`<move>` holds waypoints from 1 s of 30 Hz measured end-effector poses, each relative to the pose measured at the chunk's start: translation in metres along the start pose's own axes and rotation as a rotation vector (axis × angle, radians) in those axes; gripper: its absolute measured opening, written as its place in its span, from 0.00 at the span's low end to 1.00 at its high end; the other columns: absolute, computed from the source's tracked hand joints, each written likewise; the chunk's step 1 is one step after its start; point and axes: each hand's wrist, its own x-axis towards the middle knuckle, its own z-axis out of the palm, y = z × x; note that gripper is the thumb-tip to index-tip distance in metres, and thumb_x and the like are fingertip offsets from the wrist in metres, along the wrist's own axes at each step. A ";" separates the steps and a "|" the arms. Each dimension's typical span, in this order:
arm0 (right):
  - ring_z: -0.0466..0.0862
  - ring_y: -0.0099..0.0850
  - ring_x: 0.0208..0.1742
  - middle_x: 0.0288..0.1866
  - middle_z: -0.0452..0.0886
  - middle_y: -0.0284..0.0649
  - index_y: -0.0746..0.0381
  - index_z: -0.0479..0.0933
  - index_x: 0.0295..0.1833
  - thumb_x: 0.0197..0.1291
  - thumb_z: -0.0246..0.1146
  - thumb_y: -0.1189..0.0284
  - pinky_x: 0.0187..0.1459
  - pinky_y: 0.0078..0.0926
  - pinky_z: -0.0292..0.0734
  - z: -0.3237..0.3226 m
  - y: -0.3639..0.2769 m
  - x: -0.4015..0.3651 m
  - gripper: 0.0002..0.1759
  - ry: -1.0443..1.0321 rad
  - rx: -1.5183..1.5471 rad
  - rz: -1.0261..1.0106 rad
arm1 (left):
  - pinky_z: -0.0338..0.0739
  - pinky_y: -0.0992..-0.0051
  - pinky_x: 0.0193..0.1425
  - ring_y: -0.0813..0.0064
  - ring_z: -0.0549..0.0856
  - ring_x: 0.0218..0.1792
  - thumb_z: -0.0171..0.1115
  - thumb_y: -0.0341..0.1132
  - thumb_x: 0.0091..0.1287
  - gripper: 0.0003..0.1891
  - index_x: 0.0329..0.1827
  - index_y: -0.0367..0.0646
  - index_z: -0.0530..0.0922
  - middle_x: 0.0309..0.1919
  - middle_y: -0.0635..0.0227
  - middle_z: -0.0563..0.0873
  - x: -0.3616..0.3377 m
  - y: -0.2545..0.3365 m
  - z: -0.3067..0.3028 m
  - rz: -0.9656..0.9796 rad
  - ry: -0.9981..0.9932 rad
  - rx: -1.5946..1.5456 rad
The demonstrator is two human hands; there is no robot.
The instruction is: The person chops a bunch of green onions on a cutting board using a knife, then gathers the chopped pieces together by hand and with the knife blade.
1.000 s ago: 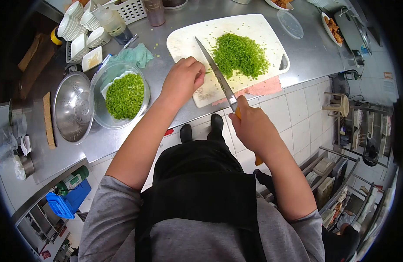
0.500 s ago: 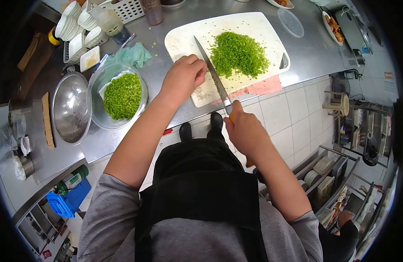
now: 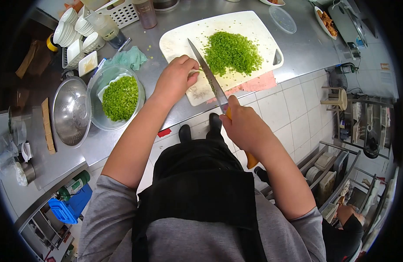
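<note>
My right hand (image 3: 245, 124) is closed around the orange handle of a long knife (image 3: 211, 81), its blade angled over the left part of a white cutting board (image 3: 175, 41). Left of the blade, my left hand (image 3: 175, 78) is closed on the board, pinching a short pale end of scallion (image 3: 195, 70) whose other part is hidden by the fingers. To the right of the blade lies a heap of finely chopped scallions (image 3: 234, 53), with loose bits scattered around. A clear plastic bowl (image 3: 141, 100) of more chopped scallions (image 3: 120, 98) stands left of my left forearm.
A metal colander (image 3: 70, 113) sits beside the bowl. Behind are a teal cloth (image 3: 130, 59), a sauce bottle (image 3: 107, 28) and stacked white dishes (image 3: 66, 30). A clear lid (image 3: 283, 19) lies right of the board. Pink cloth (image 3: 254, 84) shows under its edge. Another person's arm (image 3: 348, 214) appears lower right.
The view has shifted slightly. My left hand has opened a small gap between thumb and fingers, where a pale scallion end now shows. The knife stays on the board beside it.
</note>
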 end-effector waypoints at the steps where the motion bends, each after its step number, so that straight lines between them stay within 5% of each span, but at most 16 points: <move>1: 0.88 0.58 0.44 0.39 0.86 0.62 0.70 0.67 0.57 0.74 0.56 0.66 0.45 0.52 0.84 -0.003 -0.002 -0.003 0.18 -0.021 0.002 0.003 | 0.79 0.63 0.50 0.57 0.83 0.45 0.70 0.28 0.61 0.08 0.41 0.42 0.81 0.40 0.63 0.84 0.000 0.000 0.000 -0.001 0.001 -0.004; 30: 0.87 0.60 0.42 0.37 0.85 0.62 0.70 0.65 0.55 0.73 0.58 0.66 0.45 0.54 0.83 0.033 0.014 0.011 0.18 0.053 0.041 0.002 | 0.80 0.64 0.50 0.57 0.85 0.44 0.67 0.25 0.60 0.06 0.40 0.39 0.82 0.40 0.60 0.84 -0.003 0.006 0.006 -0.022 0.085 0.002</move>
